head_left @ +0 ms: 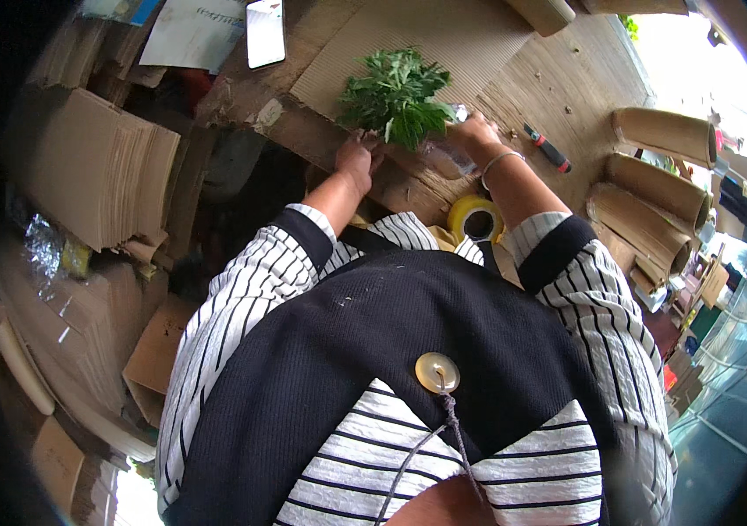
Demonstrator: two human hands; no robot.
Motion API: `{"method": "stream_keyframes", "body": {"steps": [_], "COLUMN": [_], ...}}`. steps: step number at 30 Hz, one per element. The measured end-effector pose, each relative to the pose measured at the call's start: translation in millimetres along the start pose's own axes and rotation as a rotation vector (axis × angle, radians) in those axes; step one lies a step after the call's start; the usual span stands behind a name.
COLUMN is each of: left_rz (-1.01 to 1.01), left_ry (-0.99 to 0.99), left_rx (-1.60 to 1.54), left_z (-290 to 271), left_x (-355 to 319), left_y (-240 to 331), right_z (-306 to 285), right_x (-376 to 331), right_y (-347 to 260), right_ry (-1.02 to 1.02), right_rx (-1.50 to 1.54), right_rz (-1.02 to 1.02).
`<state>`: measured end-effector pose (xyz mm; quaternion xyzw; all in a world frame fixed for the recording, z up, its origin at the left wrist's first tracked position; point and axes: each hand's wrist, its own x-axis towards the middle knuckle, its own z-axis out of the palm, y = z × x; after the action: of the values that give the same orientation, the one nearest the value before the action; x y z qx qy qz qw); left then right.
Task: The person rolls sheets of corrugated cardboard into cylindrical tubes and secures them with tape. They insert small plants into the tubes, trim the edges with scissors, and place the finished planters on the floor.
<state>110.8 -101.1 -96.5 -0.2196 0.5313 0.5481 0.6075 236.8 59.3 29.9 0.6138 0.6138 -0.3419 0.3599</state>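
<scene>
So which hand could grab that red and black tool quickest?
Probably the right hand. It rests on the clear wrap at the leafy bunch, and the red and black tool lies on the cardboard just to its right. The left hand grips the stems on the far side.

Worn wooden workbench [566, 79] overlaid with a corrugated cardboard sheet [444, 35] beyond the hands, flat cardboard stacks [102, 167] far to their left, rolled cardboard tubes [654, 175] to their right, bright daylight at upper right.
</scene>
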Motion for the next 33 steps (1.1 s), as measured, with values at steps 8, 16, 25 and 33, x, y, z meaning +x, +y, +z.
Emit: {"method": "stream_keyframes", "body": {"steps": [8,16,25,33], "left_rz": [-0.043,-0.114,-0.239,-0.258], "left_ry": [0.230,0.057,0.113,-0.134], "left_rx": [0.034,0.150,0.183,0.066], "left_z": [12.5,26.1,18.7,23.8], "left_x": [-11.1,22.3,-41.5,-58.8], "left_y": [-43.9,-66.6,-52.4,-28.8], "right_z": [9.7,7.4,29.7,64.9], "right_x": [27.9,38.8,3.7,-69.6], "right_y": [10.1,13.0,10.3,27.6], "right_ry": [0.088,0.096,-0.024,0.387], "right_rx": [0.207,0.007,-0.169,-0.191], "right_rz": [0.099,0.000,-0.084,-0.260]}}
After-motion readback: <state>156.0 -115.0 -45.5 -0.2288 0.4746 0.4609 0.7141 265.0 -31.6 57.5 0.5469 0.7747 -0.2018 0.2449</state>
